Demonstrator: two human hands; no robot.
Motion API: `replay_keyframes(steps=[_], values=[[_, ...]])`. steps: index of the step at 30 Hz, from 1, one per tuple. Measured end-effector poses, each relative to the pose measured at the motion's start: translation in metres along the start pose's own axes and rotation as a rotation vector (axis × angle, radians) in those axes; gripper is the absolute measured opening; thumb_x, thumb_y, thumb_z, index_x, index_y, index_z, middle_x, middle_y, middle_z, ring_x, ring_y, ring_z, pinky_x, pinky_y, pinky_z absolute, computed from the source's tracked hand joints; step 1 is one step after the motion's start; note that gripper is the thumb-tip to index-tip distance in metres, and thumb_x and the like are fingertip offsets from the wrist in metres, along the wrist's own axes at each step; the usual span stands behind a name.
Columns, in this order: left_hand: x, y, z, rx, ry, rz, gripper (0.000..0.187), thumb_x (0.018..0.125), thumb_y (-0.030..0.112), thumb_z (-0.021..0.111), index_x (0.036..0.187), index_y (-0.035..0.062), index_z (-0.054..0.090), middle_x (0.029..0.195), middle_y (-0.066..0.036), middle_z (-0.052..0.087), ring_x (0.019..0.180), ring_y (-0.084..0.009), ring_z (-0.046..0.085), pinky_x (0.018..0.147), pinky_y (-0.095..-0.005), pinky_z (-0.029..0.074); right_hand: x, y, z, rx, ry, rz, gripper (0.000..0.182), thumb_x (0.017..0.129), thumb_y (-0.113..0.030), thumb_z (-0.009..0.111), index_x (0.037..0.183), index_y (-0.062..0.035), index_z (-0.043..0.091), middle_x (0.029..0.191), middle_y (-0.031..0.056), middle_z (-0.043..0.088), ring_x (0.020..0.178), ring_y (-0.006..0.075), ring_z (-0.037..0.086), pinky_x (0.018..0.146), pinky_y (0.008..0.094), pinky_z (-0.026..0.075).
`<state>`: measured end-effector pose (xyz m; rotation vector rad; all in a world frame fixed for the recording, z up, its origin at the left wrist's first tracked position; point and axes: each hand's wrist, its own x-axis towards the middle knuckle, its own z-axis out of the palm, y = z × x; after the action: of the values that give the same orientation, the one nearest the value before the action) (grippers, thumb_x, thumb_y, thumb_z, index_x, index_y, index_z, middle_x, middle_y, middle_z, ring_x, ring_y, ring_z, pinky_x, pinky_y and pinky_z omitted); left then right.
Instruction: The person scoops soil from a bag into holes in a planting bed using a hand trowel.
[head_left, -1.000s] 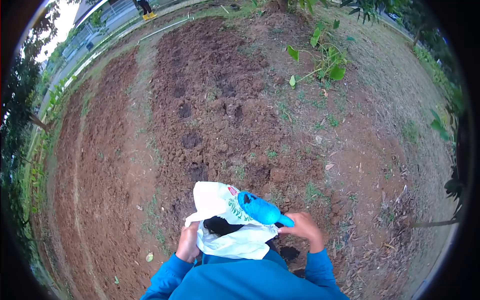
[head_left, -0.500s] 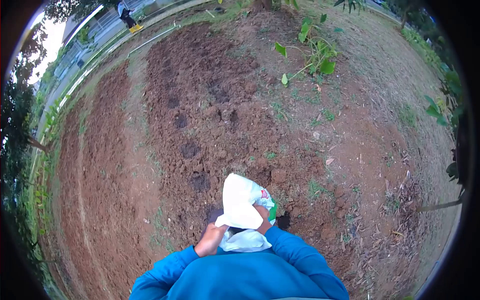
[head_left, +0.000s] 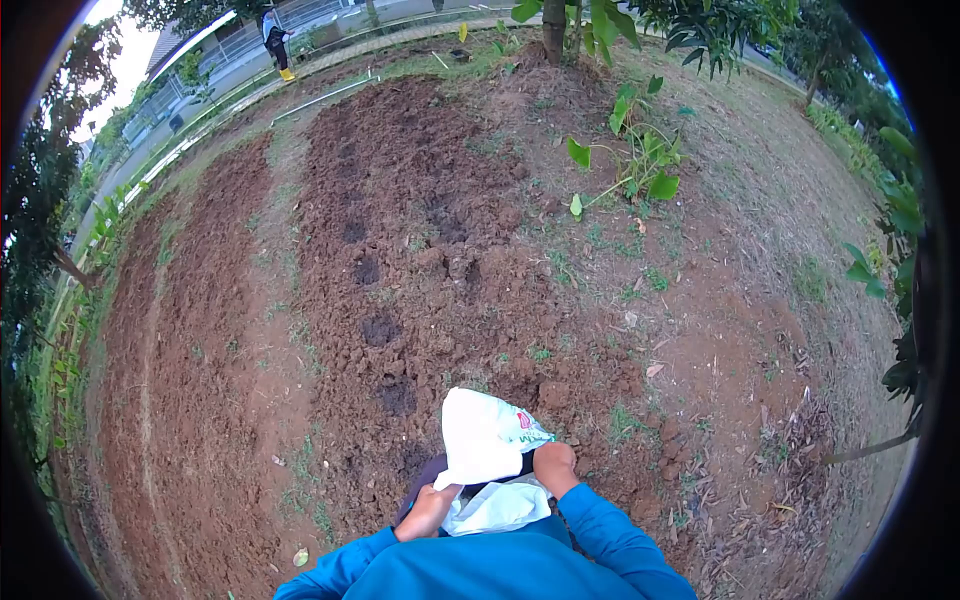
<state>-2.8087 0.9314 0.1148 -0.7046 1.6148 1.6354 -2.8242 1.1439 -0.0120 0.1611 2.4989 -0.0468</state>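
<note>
You held a white plastic bag (head_left: pixel 483 440) in front of your chest, above the tilled red-brown soil bed (head_left: pixel 400 230). Its long axis ran roughly up and away from you: the upper flap stood up toward the line of small planting holes (head_left: pixel 378 327), while the crumpled lower part hung back toward your blue sleeves. The printed side, with green lettering and a red mark, faced your right.

Your left hand (head_left: pixel 428 512) was curled closed on the bag's lower left edge, so the bag rose above and to the right of that grip. Your right hand (head_left: pixel 555 467) sat against the bag's right side, knuckles up and fingers tucked toward the opening; it was closed, but whether it pinched the plastic or reached inside cannot be told from this view. A dark gap showed between the flap and the lower folds.

A leafy young plant (head_left: pixel 640 160) stood well apart on the far right of the bed, and another person (head_left: pixel 276 30) stood far off by the path.
</note>
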Motion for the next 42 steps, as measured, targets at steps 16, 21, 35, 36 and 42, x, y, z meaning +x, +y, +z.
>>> replay_keyframes(steps=[16,21,35,36,42], values=[[0.013,-0.034,-0.021,-0.085,-0.036,0.116,0.03,0.078,0.014,0.052,0.102,-0.0038,0.055,0.097,-0.009,0.057,0.088,-0.0148,0.052,0.073,-0.0282,0.041,0.034,-0.044,0.089,0.261,0.182,-0.498,0.021,0.072,-0.023,0.051,0.078,-0.0085,0.063,0.079,0.0125,0.063,0.071,0.0267,0.062,0.054,0.0389,0.049],[0.01,-0.042,-0.033,0.022,0.018,0.131,0.029,0.079,0.014,0.052,0.102,-0.0032,0.055,0.096,-0.008,0.057,0.087,-0.0142,0.052,0.074,-0.0274,0.041,0.034,-0.06,0.047,0.173,-0.057,-0.573,0.024,0.073,-0.024,0.049,0.079,-0.0045,0.062,0.08,0.0167,0.061,0.072,0.0309,0.061,0.06,0.0392,0.049],[-0.008,-0.033,-0.04,-0.229,0.22,0.149,0.03,0.082,0.02,0.052,0.105,-0.0002,0.055,0.099,-0.007,0.058,0.086,-0.014,0.053,0.071,-0.0266,0.042,0.064,-0.063,0.053,0.4,-0.32,-0.871,0.043,0.078,-0.038,0.05,0.092,0.0024,0.057,0.091,0.0243,0.056,0.086,0.0384,0.054,0.076,0.0414,0.042],[-0.007,-0.035,-0.044,-0.248,0.221,0.112,0.031,0.083,0.02,0.052,0.105,-0.0005,0.054,0.1,-0.008,0.057,0.087,-0.0148,0.053,0.072,-0.0275,0.043,0.057,-0.061,0.039,0.425,-0.358,-0.86,0.045,0.079,-0.041,0.05,0.087,0.0022,0.058,0.076,0.021,0.059,0.071,0.0333,0.058,0.066,0.0391,0.045],[-0.006,-0.025,-0.055,-0.359,0.147,0.046,0.032,0.084,0.019,0.048,0.108,-0.0028,0.05,0.099,-0.011,0.057,0.086,-0.0199,0.056,0.071,-0.033,0.045,0.05,-0.05,0.027,0.57,-0.57,-0.739,0.037,0.082,-0.038,0.051,0.085,-0.002,0.057,0.051,0.0049,0.05,0.042,0.0125,0.049,0.039,0.0268,0.038]])
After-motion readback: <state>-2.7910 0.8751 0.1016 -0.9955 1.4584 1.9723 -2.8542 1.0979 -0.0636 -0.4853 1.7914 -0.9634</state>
